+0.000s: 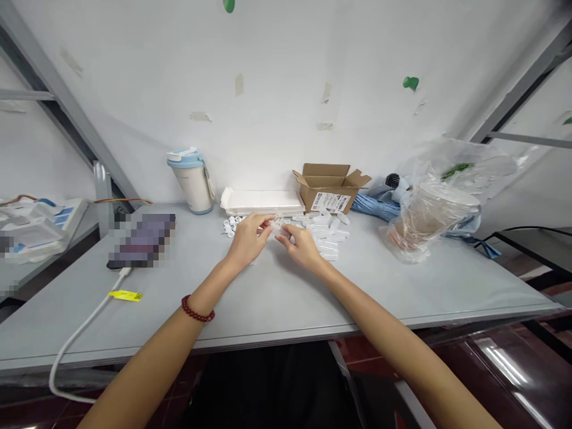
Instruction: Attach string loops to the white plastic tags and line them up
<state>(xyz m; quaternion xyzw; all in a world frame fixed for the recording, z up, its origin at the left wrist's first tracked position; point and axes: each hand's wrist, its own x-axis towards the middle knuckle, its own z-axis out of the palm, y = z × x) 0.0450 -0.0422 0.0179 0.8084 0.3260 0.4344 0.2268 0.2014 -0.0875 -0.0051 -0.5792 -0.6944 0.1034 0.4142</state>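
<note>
Over the middle of the grey table, my left hand (248, 239) and my right hand (302, 245) meet at a small translucent white plastic piece (276, 230). The fingertips of both hands pinch it from either side, and they hide part of it. Just behind it lies a small heap of thin cream-coloured bits (279, 219). Several small white round parts (230, 226) are scattered beyond my left hand. To the right of my right hand, several flat translucent plastic pieces (329, 237) lie in a loose pile.
A stack of white flat boxes (263, 201) and an open cardboard box (328, 187) stand by the wall. At left are a blue-lidded cup (191, 182) and a phone (143, 241) with a white cable (80, 328). A plastic-wrapped roll (433, 217) and blue cloth (378, 205) sit right.
</note>
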